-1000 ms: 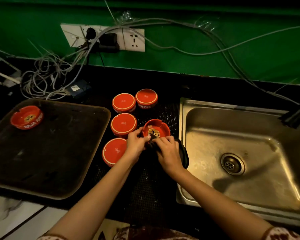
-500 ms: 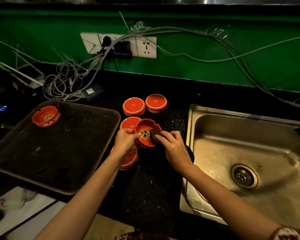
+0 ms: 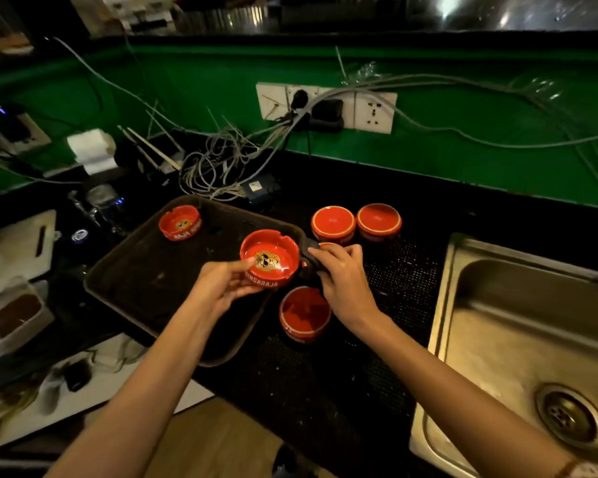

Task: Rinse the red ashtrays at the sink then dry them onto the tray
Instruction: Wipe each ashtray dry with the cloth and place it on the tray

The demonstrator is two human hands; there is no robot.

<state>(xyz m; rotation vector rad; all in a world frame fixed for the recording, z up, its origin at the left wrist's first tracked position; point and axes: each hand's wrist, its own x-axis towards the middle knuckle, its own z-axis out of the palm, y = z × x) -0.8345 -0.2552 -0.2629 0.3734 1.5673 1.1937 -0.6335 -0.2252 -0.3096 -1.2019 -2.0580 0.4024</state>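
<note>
My left hand holds a red ashtray upright by its near rim, above the right edge of the dark tray. My right hand grips a dark cloth just right of that ashtray. Another red ashtray sits upright at the tray's far corner. Three ashtrays rest upside down on the black mat: two at the back and one near my right wrist. A further one is mostly hidden behind my right hand.
The steel sink with its drain lies to the right. A tangle of cables and wall sockets run along the green wall behind. Containers and clutter fill the counter at the left.
My left hand has carried the ashtray leftward from above the mat to over the tray's edge. My right hand with the cloth has come off the ashtray. The view has swung left.
</note>
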